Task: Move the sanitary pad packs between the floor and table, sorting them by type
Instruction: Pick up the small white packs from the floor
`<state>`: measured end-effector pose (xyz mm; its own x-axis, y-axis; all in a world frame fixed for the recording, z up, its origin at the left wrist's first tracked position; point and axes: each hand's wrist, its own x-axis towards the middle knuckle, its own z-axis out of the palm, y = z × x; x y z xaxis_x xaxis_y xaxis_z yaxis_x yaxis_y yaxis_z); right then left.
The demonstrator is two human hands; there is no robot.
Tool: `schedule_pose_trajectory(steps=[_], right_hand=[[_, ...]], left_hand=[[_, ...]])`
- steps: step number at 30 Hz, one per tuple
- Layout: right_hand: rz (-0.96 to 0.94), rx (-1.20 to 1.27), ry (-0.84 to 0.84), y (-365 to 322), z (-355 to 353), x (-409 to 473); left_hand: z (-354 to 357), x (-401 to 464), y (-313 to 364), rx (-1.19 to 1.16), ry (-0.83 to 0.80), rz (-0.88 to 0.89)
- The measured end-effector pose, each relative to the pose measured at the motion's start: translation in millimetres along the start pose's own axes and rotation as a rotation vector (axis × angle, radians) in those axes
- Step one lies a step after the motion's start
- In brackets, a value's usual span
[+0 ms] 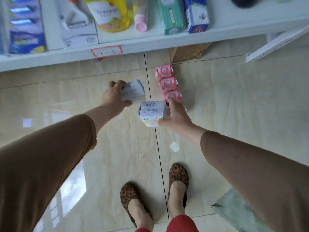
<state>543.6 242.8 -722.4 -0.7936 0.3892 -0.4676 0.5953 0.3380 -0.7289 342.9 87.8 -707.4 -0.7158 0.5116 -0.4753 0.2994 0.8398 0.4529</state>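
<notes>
The left hand (113,96) holds a white soft pack printed "ABC" (133,91), fingers curled around it, above the beige tiled floor (225,101). The right hand (175,114) grips a second white "ABC" pack (151,113). Just beside it, pink packs (167,82) lie in a row on the floor, near the white shelf edge (150,46).

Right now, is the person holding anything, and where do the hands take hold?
Yes, two white ABC packs. The left hand grips one white pack by its left end; the right hand grips the other white pack by its right side.
</notes>
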Motion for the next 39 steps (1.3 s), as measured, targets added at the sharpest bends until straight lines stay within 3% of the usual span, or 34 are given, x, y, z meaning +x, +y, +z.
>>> schedule_pose_trajectory(steps=[7, 12, 21, 29, 39], right_hand=[[-0.049, 0.127, -0.042, -144, -113, -119], [-0.074, 0.256, -0.068, -285, -205, -201], [-0.297, 0.222, 0.010, -486, -327, -283], [-0.374, 0.241, 0.101, -564, -384, -265], [-0.403, 0.232, 0.117, -595, -466, -130]], left_hand=[[-138, -141, 65, -0.159, 0.042, 0.089], [-273, -231, 122, -0.155, 0.186, 0.143], [-478, -324, 203, -0.194, 0.385, 0.309], [-588, -292, 258, -0.036, 0.477, 0.449], [-679, -136, 352, 0.187, 0.467, 0.488]])
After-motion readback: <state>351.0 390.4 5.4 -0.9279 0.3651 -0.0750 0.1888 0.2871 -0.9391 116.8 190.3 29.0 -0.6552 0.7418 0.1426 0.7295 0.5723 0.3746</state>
